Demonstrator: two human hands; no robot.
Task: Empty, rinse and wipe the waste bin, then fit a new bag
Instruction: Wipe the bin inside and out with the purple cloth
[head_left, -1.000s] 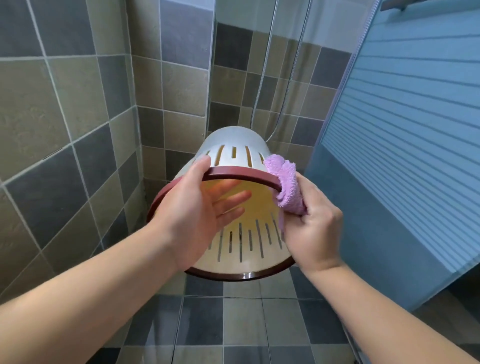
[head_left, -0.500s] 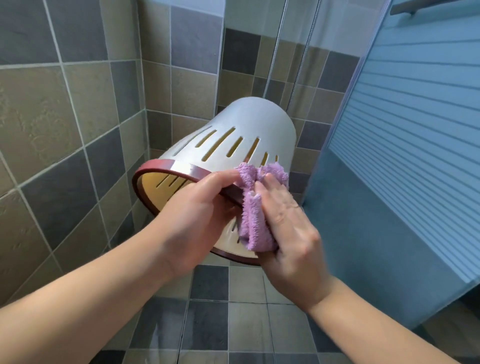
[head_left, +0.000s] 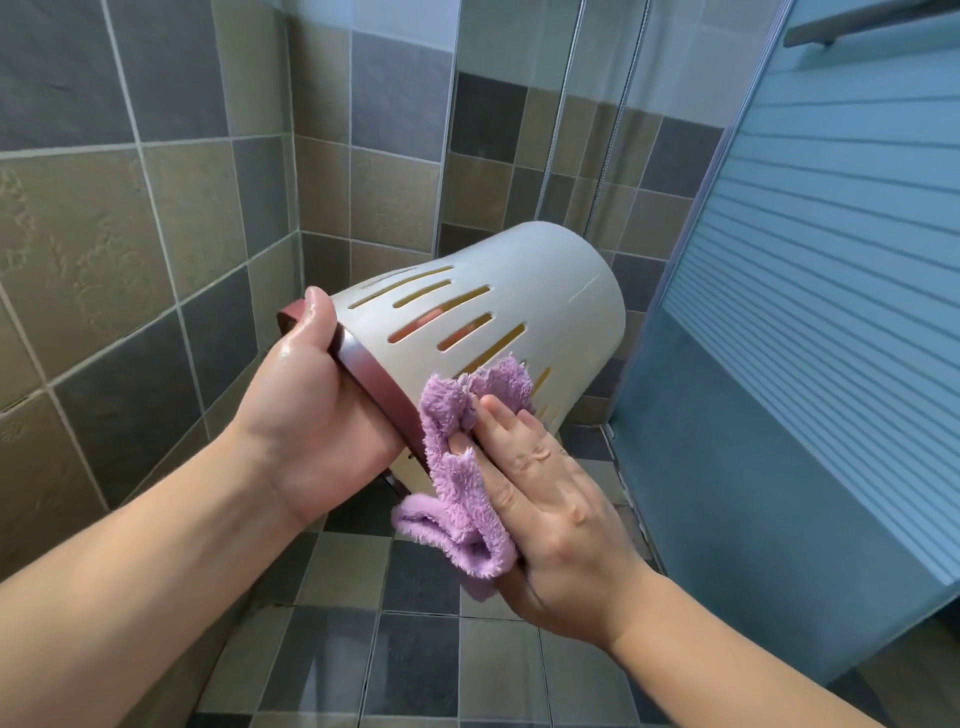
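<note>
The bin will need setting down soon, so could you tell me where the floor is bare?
The tiled floor is bare below both forearms, between the tiled wall and the shower screen. Nothing else lies there.

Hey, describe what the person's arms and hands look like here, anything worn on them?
Both forearms are bare as far as the frame shows: no sleeves, gloves, watch or bracelets. The left hand glistens as if wet around the thumb. The right hand shows no rings on its visible fingers.
</note>
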